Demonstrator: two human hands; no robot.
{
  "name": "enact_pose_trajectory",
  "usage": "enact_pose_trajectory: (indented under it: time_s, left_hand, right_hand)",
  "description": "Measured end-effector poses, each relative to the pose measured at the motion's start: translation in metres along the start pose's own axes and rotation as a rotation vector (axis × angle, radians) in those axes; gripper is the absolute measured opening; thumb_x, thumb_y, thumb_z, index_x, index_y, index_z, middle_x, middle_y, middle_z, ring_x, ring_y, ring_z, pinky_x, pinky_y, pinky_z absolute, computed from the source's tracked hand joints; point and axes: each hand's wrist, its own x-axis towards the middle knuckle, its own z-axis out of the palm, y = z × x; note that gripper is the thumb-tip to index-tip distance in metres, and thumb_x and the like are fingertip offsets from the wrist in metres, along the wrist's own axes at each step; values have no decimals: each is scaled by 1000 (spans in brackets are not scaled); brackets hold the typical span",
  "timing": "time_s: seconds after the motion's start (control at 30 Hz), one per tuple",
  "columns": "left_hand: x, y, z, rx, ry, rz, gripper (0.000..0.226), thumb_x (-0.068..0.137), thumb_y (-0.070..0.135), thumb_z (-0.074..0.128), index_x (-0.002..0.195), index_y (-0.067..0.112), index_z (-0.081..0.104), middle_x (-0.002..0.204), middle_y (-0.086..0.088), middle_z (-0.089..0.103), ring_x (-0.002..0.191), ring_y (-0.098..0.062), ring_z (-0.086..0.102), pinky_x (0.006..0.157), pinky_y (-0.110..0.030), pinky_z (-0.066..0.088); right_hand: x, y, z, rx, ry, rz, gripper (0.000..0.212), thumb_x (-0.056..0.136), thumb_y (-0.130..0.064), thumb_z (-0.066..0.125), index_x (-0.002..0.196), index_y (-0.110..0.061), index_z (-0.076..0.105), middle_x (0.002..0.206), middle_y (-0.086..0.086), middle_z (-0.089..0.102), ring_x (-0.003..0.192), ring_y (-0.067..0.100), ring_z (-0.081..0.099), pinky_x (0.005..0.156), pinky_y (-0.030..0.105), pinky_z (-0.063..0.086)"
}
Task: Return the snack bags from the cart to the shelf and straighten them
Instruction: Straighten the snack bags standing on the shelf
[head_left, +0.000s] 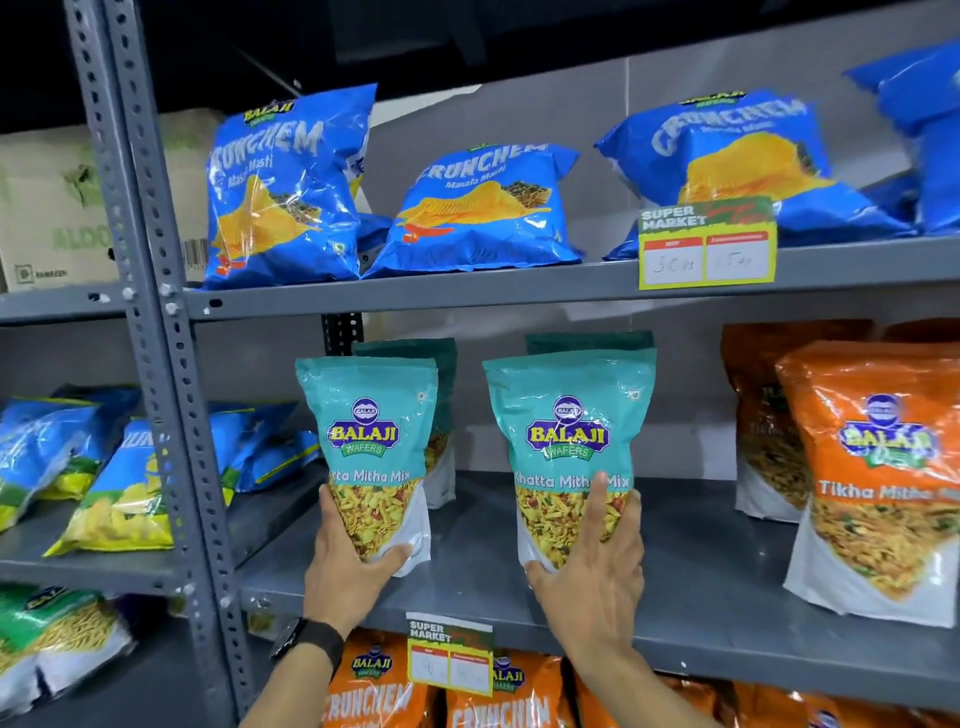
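Note:
Two teal Khatta Mitha Mix bags stand upright on the grey middle shelf (701, 587). My left hand (348, 561) grips the bottom of the left teal bag (371, 447). My right hand (592, 577) holds the lower part of the right teal bag (569, 441), with fingers spread up its front. Behind each one, another teal bag peeks out, partly hidden. The cart is out of view.
Orange Tikha Mitha bags (878, 467) stand at the shelf's right. Blue Crunchem bags (483, 208) lean on the upper shelf above a price tag (706, 249). A grey perforated upright (156, 312) borders the left. Orange Crunchem bags (374, 691) fill the shelf below.

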Motion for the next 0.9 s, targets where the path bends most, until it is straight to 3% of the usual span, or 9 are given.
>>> enact_pose_trajectory:
  time_s: [0.17,0.27,0.33,0.57,0.63,0.7,0.8,0.83,0.9]
  left_hand:
    - [-4,12,-5,-155,119,-79,132,77,41,85,164,26,-13,174,-9,12,160,-29,13,128,-52,19]
    - [-41,48,13,-100,385,27,101,85,37,74,164,22,12,166,-18,29,154,-36,26,123,-56,27]
    - [-76,85,35,-97,437,145,86,88,32,70,160,17,26,162,-18,36,149,-36,31,121,-55,28]
    - [-161,204,141,-113,139,539,55,88,31,66,141,20,59,141,-3,61,134,-29,55,115,-48,43]
    - [-179,231,177,-173,-21,562,47,89,32,70,134,38,60,135,13,62,132,-20,58,115,-38,43]
    - [-189,255,209,-245,-287,499,58,88,41,73,138,55,47,145,22,52,140,-10,51,118,-34,41]
    - [-190,284,247,-406,-665,286,104,83,40,81,161,47,12,162,29,15,152,-5,26,110,-19,43]
    - [-189,292,257,-434,-711,238,114,80,37,85,162,44,6,160,29,14,149,-2,31,98,-9,46]
    - [-186,301,273,-491,-756,187,127,61,43,93,161,36,14,159,17,39,127,7,55,78,-8,53]
  right_hand:
    - [4,4,-31,25,-74,-106,137,63,-78,64,158,-35,-25,168,15,-13,157,39,1,117,72,23]
    - [12,27,-73,-14,-57,-263,120,73,-78,53,159,-37,-19,171,10,-14,159,35,-4,124,67,11]
    - [19,53,-100,-49,-16,-333,109,78,-72,52,162,-37,-9,172,8,-7,160,33,-1,125,64,9]
    - [45,160,-189,-98,205,-388,89,82,-46,66,161,-27,27,167,9,27,153,34,27,122,60,26]
    - [53,202,-213,-75,311,-336,88,83,-43,69,159,-20,32,165,13,30,151,37,31,119,62,28]
    - [61,249,-236,-40,423,-234,95,83,-41,73,161,-16,25,166,17,26,153,39,29,118,64,30]
    - [75,311,-273,-78,501,28,122,72,-55,81,163,-17,9,166,22,20,151,44,25,116,68,30]
    - [80,329,-284,-69,483,109,132,65,-59,85,163,-17,7,164,24,20,150,45,25,114,68,31]
    - [90,358,-300,0,368,203,148,52,-57,92,162,-23,-2,162,26,19,149,45,24,113,63,33]
